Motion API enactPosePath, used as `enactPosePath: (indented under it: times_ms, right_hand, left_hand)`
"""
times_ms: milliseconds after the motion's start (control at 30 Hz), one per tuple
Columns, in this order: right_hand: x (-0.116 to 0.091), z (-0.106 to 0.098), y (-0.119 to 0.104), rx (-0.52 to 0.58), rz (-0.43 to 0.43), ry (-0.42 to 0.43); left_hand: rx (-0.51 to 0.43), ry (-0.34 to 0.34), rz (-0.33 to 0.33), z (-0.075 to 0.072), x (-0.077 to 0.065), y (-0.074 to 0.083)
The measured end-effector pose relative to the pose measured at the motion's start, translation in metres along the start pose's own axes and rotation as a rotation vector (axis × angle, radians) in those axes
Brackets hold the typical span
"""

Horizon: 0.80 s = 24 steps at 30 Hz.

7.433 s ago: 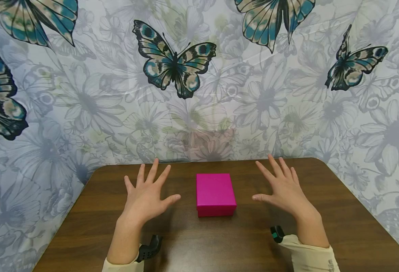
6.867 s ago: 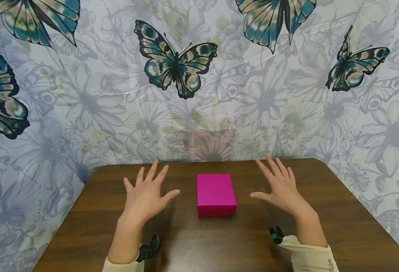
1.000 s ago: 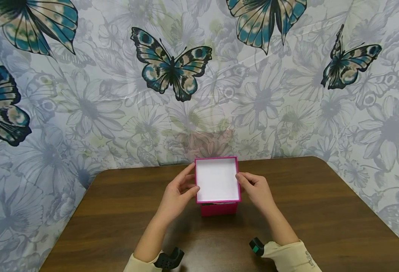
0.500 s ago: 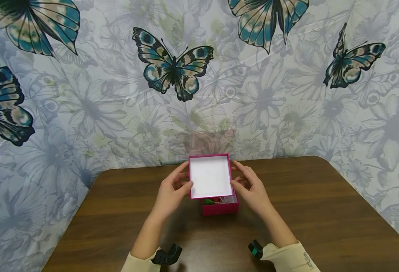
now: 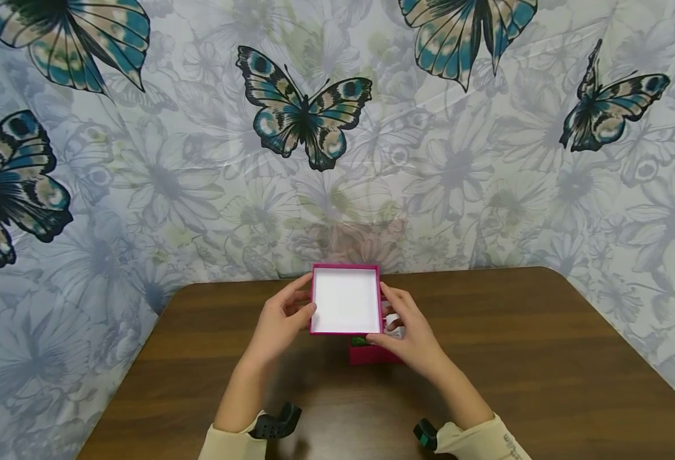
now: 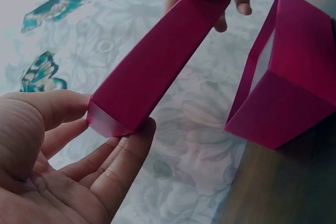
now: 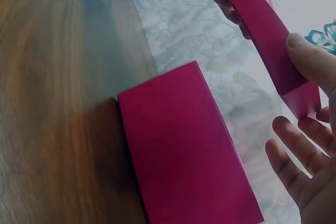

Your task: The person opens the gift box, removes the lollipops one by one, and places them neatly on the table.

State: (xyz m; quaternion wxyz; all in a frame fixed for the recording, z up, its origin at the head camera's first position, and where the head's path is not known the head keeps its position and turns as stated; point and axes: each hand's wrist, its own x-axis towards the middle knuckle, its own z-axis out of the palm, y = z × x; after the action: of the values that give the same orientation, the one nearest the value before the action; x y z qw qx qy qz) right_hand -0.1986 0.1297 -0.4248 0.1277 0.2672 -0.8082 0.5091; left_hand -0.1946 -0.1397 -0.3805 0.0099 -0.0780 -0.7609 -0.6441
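Between both hands is a pink box lid (image 5: 346,300), held tilted up so its white inside faces the head camera. My left hand (image 5: 280,324) pinches its left side, thumb at the near face and fingers behind. On the right side, my right hand (image 5: 415,332) grips it, the thumb at the lower right corner in the head view. Below and behind the lid stands the pink box base (image 5: 374,356), apart from it in the left wrist view. Something green (image 5: 360,342) and something whitish (image 5: 394,327) show in the base; the lid and right hand hide the rest.
A brown wooden table (image 5: 544,383) carries the box base. Close behind its far edge hangs a flowered cloth backdrop (image 5: 458,172) with printed butterflies. A black wrist device (image 5: 277,422) sits on the left wrist and another (image 5: 426,434) on the right.
Several seconds ago the box was closed between two spread hands. Over the last second the lid, in both hands, moved left off the base, and the right thumb slid to its lower corner.
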Motion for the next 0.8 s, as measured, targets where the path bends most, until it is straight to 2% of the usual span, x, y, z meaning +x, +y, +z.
enactPosePath:
  times_ms: [233, 433, 600, 800]
  right_hand:
    - [0.004, 0.018, -0.008, -0.012, 0.039, 0.019]
    - [0.011, 0.041, -0.019, -0.053, 0.096, 0.019]
    - [0.018, 0.061, -0.027, -0.103, 0.143, 0.013]
    - [0.025, 0.079, -0.033, -0.082, 0.115, 0.022]
  left_hand:
    - [0.040, 0.034, -0.016, -0.012, 0.002, -0.001]
    - [0.087, 0.107, -0.023, -0.031, 0.002, -0.005]
    - [0.125, 0.139, -0.037, -0.047, 0.000, -0.007]
    - [0.158, 0.182, -0.032, -0.061, -0.001, -0.011]
